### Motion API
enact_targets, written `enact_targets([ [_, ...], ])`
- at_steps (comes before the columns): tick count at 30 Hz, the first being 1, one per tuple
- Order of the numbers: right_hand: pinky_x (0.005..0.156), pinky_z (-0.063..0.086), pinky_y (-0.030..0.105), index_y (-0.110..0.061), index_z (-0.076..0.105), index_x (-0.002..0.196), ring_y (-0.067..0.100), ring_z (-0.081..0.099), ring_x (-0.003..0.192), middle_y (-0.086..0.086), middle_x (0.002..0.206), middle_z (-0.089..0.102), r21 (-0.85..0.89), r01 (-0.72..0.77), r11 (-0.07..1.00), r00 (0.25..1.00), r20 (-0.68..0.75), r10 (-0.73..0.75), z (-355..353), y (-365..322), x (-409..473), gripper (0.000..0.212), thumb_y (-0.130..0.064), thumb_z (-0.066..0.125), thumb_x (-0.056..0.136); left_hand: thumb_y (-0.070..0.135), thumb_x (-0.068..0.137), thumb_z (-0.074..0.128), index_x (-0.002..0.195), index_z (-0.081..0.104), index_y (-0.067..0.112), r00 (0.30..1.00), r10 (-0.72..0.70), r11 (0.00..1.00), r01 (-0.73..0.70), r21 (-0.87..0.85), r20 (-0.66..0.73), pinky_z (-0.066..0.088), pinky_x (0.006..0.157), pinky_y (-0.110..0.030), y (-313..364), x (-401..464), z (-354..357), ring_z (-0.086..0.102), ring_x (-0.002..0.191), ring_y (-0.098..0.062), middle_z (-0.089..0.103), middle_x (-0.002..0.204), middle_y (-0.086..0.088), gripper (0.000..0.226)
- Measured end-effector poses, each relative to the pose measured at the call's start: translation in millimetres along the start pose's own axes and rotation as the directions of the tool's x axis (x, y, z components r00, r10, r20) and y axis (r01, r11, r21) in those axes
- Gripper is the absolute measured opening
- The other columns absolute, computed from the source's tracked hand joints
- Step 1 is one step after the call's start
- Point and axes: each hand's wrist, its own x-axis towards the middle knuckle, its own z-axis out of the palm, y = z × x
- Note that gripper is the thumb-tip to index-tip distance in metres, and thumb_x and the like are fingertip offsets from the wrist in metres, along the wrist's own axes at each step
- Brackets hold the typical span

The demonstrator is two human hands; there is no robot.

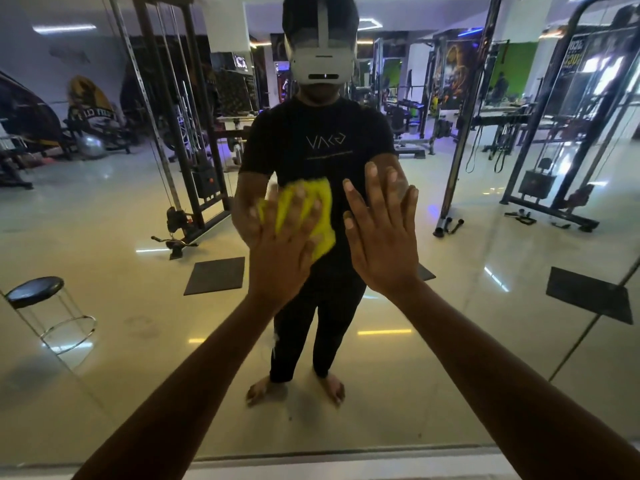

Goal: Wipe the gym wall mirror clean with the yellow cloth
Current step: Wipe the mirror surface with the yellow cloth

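The wall mirror [485, 323] fills the whole view and reflects me and the gym behind. My left hand [280, 247] presses the yellow cloth [320, 216] flat against the glass at chest height, fingers spread over it; the hand looks blurred. The cloth sticks out above and to the right of the fingers. My right hand [382, 233] lies flat on the glass just right of the cloth, fingers straight and pointing up, holding nothing.
The mirror's bottom edge meets a pale ledge [346, 465] near my forearms. A vertical seam [588, 327] between panels runs at the right. Reflected are a black stool [34, 289], cable machines and floor mats.
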Motion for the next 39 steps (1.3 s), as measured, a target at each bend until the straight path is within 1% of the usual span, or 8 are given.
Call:
enact_targets([
  [4, 0.132, 0.013, 0.074, -0.02, 0.032, 0.174, 0.038, 0.004, 0.172, 0.014, 0.184, 0.015, -0.007, 0.008, 1.0, 1.0, -0.007, -0.008, 0.6, 1.4, -0.6, 0.06, -0.034, 0.045, 0.117, 0.048, 0.113, 0.041, 0.174, 0.01, 0.033, 0.913, 0.379, 0.908, -0.398, 0.131, 0.152, -0.003, 0.133, -0.064, -24.7, -11.2, -6.7, 0.004, 0.167, -0.045, 0.003, 0.182, -0.004, 0.07],
  [10, 0.132, 0.012, 0.073, -0.019, 0.033, 0.174, 0.04, 0.007, 0.171, 0.015, 0.184, 0.017, -0.005, -0.011, 1.0, 1.0, -0.022, 0.011, 2.3, -1.4, -0.6, 0.065, -0.037, 0.055, 0.116, 0.042, 0.115, 0.041, 0.174, 0.014, 0.029, 0.965, -0.212, 0.976, 0.217, 0.017, -0.153, -0.009, 0.134, -0.059, -16.6, 11.5, -7.9, 0.006, 0.166, -0.047, 0.004, 0.181, -0.005, 0.066],
  [15, 0.134, 0.009, 0.07, -0.018, 0.035, 0.173, 0.041, 0.006, 0.171, 0.018, 0.183, 0.016, 0.057, -0.006, 0.998, 1.0, -0.008, 0.006, 3.9, -18.4, -5.3, 0.063, -0.033, 0.055, 0.115, 0.048, 0.11, 0.054, 0.174, 0.018, 0.03, 0.926, 0.305, 0.938, -0.332, 0.098, 0.221, 0.004, 0.132, -0.068, -35.7, -70.4, 7.6, 0.006, 0.167, -0.045, 0.009, 0.183, -0.007, 0.075],
  [21, 0.134, 0.011, 0.071, -0.023, 0.033, 0.174, 0.04, 0.005, 0.172, 0.016, 0.184, 0.015, 0.116, 0.027, 0.993, 0.999, 0.034, -0.031, 16.4, -49.6, -13.8, 0.063, -0.033, 0.055, 0.115, 0.044, 0.116, 0.028, 0.174, 0.001, 0.031, 0.896, -0.382, 0.92, 0.392, -0.001, -0.226, -0.004, 0.134, -0.061, -58.4, -39.5, -17.1, 0.003, 0.167, -0.041, 0.009, 0.181, -0.011, 0.065],
  [27, 0.133, 0.01, 0.072, -0.022, 0.032, 0.174, 0.041, 0.004, 0.171, 0.017, 0.184, 0.014, 0.113, -0.002, 0.994, 0.998, 0.055, -0.004, 36.8, -77.1, -17.7, 0.061, -0.036, 0.048, 0.117, 0.048, 0.112, 0.046, 0.173, 0.018, 0.033, 0.937, 0.294, 0.945, -0.314, 0.09, 0.188, 0.002, 0.132, -0.067, -74.3, -97.9, 2.0, 0.004, 0.168, -0.042, 0.009, 0.183, -0.004, 0.069],
  [30, 0.134, 0.009, 0.071, -0.022, 0.032, 0.174, 0.038, 0.0, 0.172, 0.014, 0.185, 0.012, 0.103, -0.034, 0.994, 0.998, 0.064, 0.027, 39.6, -83.2, -22.9, 0.063, -0.033, 0.054, 0.116, 0.048, 0.113, 0.045, 0.173, 0.023, 0.029, 1.0, -0.018, 0.992, 0.021, 0.125, -0.025, -0.005, 0.132, -0.064, -101.9, -84.6, -19.5, 0.004, 0.167, -0.042, 0.016, 0.181, -0.009, 0.067],
  [33, 0.135, 0.006, 0.07, -0.019, 0.033, 0.174, 0.037, -0.003, 0.172, 0.015, 0.185, 0.011, 0.095, -0.051, 0.994, 0.998, 0.039, 0.048, 41.7, -88.8, -20.5, 0.064, -0.032, 0.056, 0.115, 0.044, 0.116, 0.034, 0.173, 0.023, 0.022, 0.866, -0.452, 0.891, 0.451, -0.058, -0.214, -0.004, 0.133, -0.063, -77.5, -75.9, -14.8, 0.009, 0.166, -0.047, 0.008, 0.181, -0.008, 0.062],
  [39, 0.136, 0.004, 0.067, -0.017, 0.031, 0.174, 0.04, 0.001, 0.172, 0.017, 0.184, 0.012, 0.003, -0.1, 0.995, 0.995, 0.019, 0.1, 50.6, -93.4, -17.0, 0.067, -0.035, 0.056, 0.115, 0.047, 0.113, 0.052, 0.175, 0.01, 0.031, 0.931, 0.33, 0.938, -0.342, 0.059, 0.158, 0.003, 0.133, -0.065, -108.1, -104.2, -14.3, 0.003, 0.167, -0.044, 0.005, 0.183, -0.006, 0.077],
])
